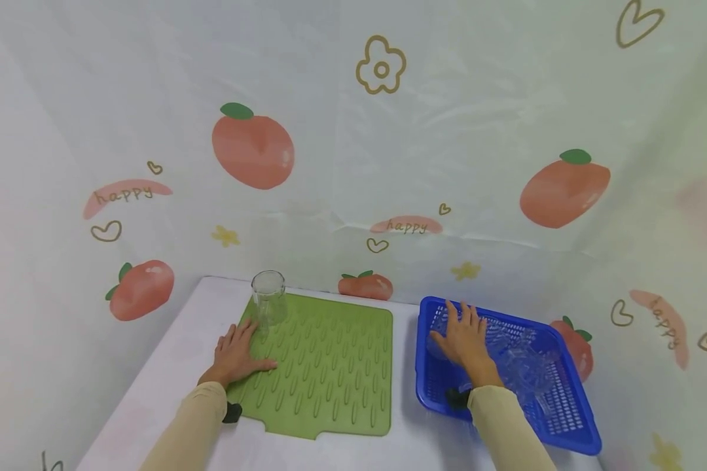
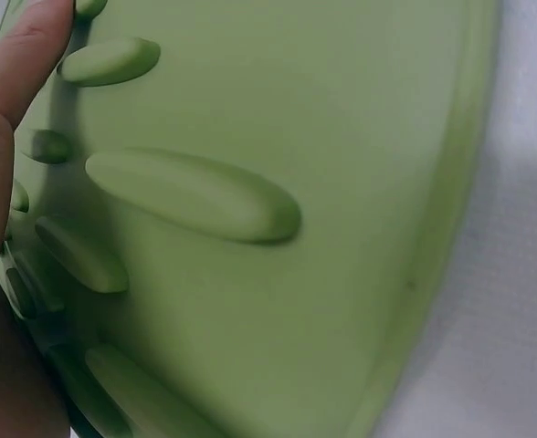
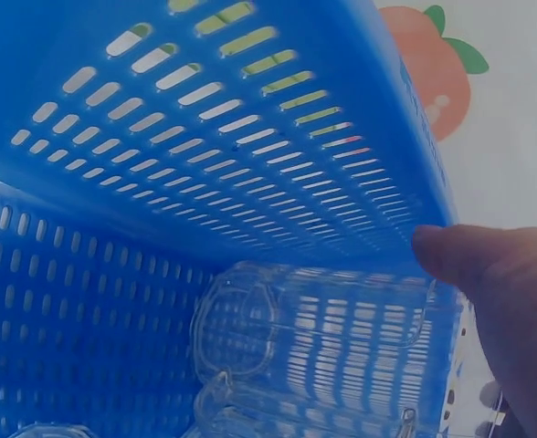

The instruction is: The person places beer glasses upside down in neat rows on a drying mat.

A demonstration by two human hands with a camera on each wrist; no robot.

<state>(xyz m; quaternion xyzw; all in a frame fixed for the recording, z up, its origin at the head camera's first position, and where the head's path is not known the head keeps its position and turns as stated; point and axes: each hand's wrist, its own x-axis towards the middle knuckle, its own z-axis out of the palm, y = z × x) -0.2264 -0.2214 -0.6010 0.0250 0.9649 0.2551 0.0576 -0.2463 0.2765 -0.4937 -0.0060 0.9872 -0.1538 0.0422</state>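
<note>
Bench [image 1: 171,366] in white, bearing ribbed green silicone mat [image 1: 330,366] under flat, spread left hand [image 1: 235,356]. Blue slotted plastic basket [image 1: 565,425] holds clear, likely light, slippery, breakable tumblers [image 3: 323,338]; right hand [image 1: 464,337] reaches in, fingers straight, gripping nothing; best grasped round the wall.

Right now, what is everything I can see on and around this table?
Drying mat: one, green, ribbed, middle of the table.
Glass: one, clear, upright on the mat's far left corner.
Basket: one, blue, slotted, right of the mat.
Glassware: several clear pieces, count unclear, lying in the basket.
Table: one, white.
Backdrop: one, pale with peach and flower prints, behind the table.
Left hand: flat on the mat's left edge.
Right hand: fingers spread, reaching into the basket.
</note>
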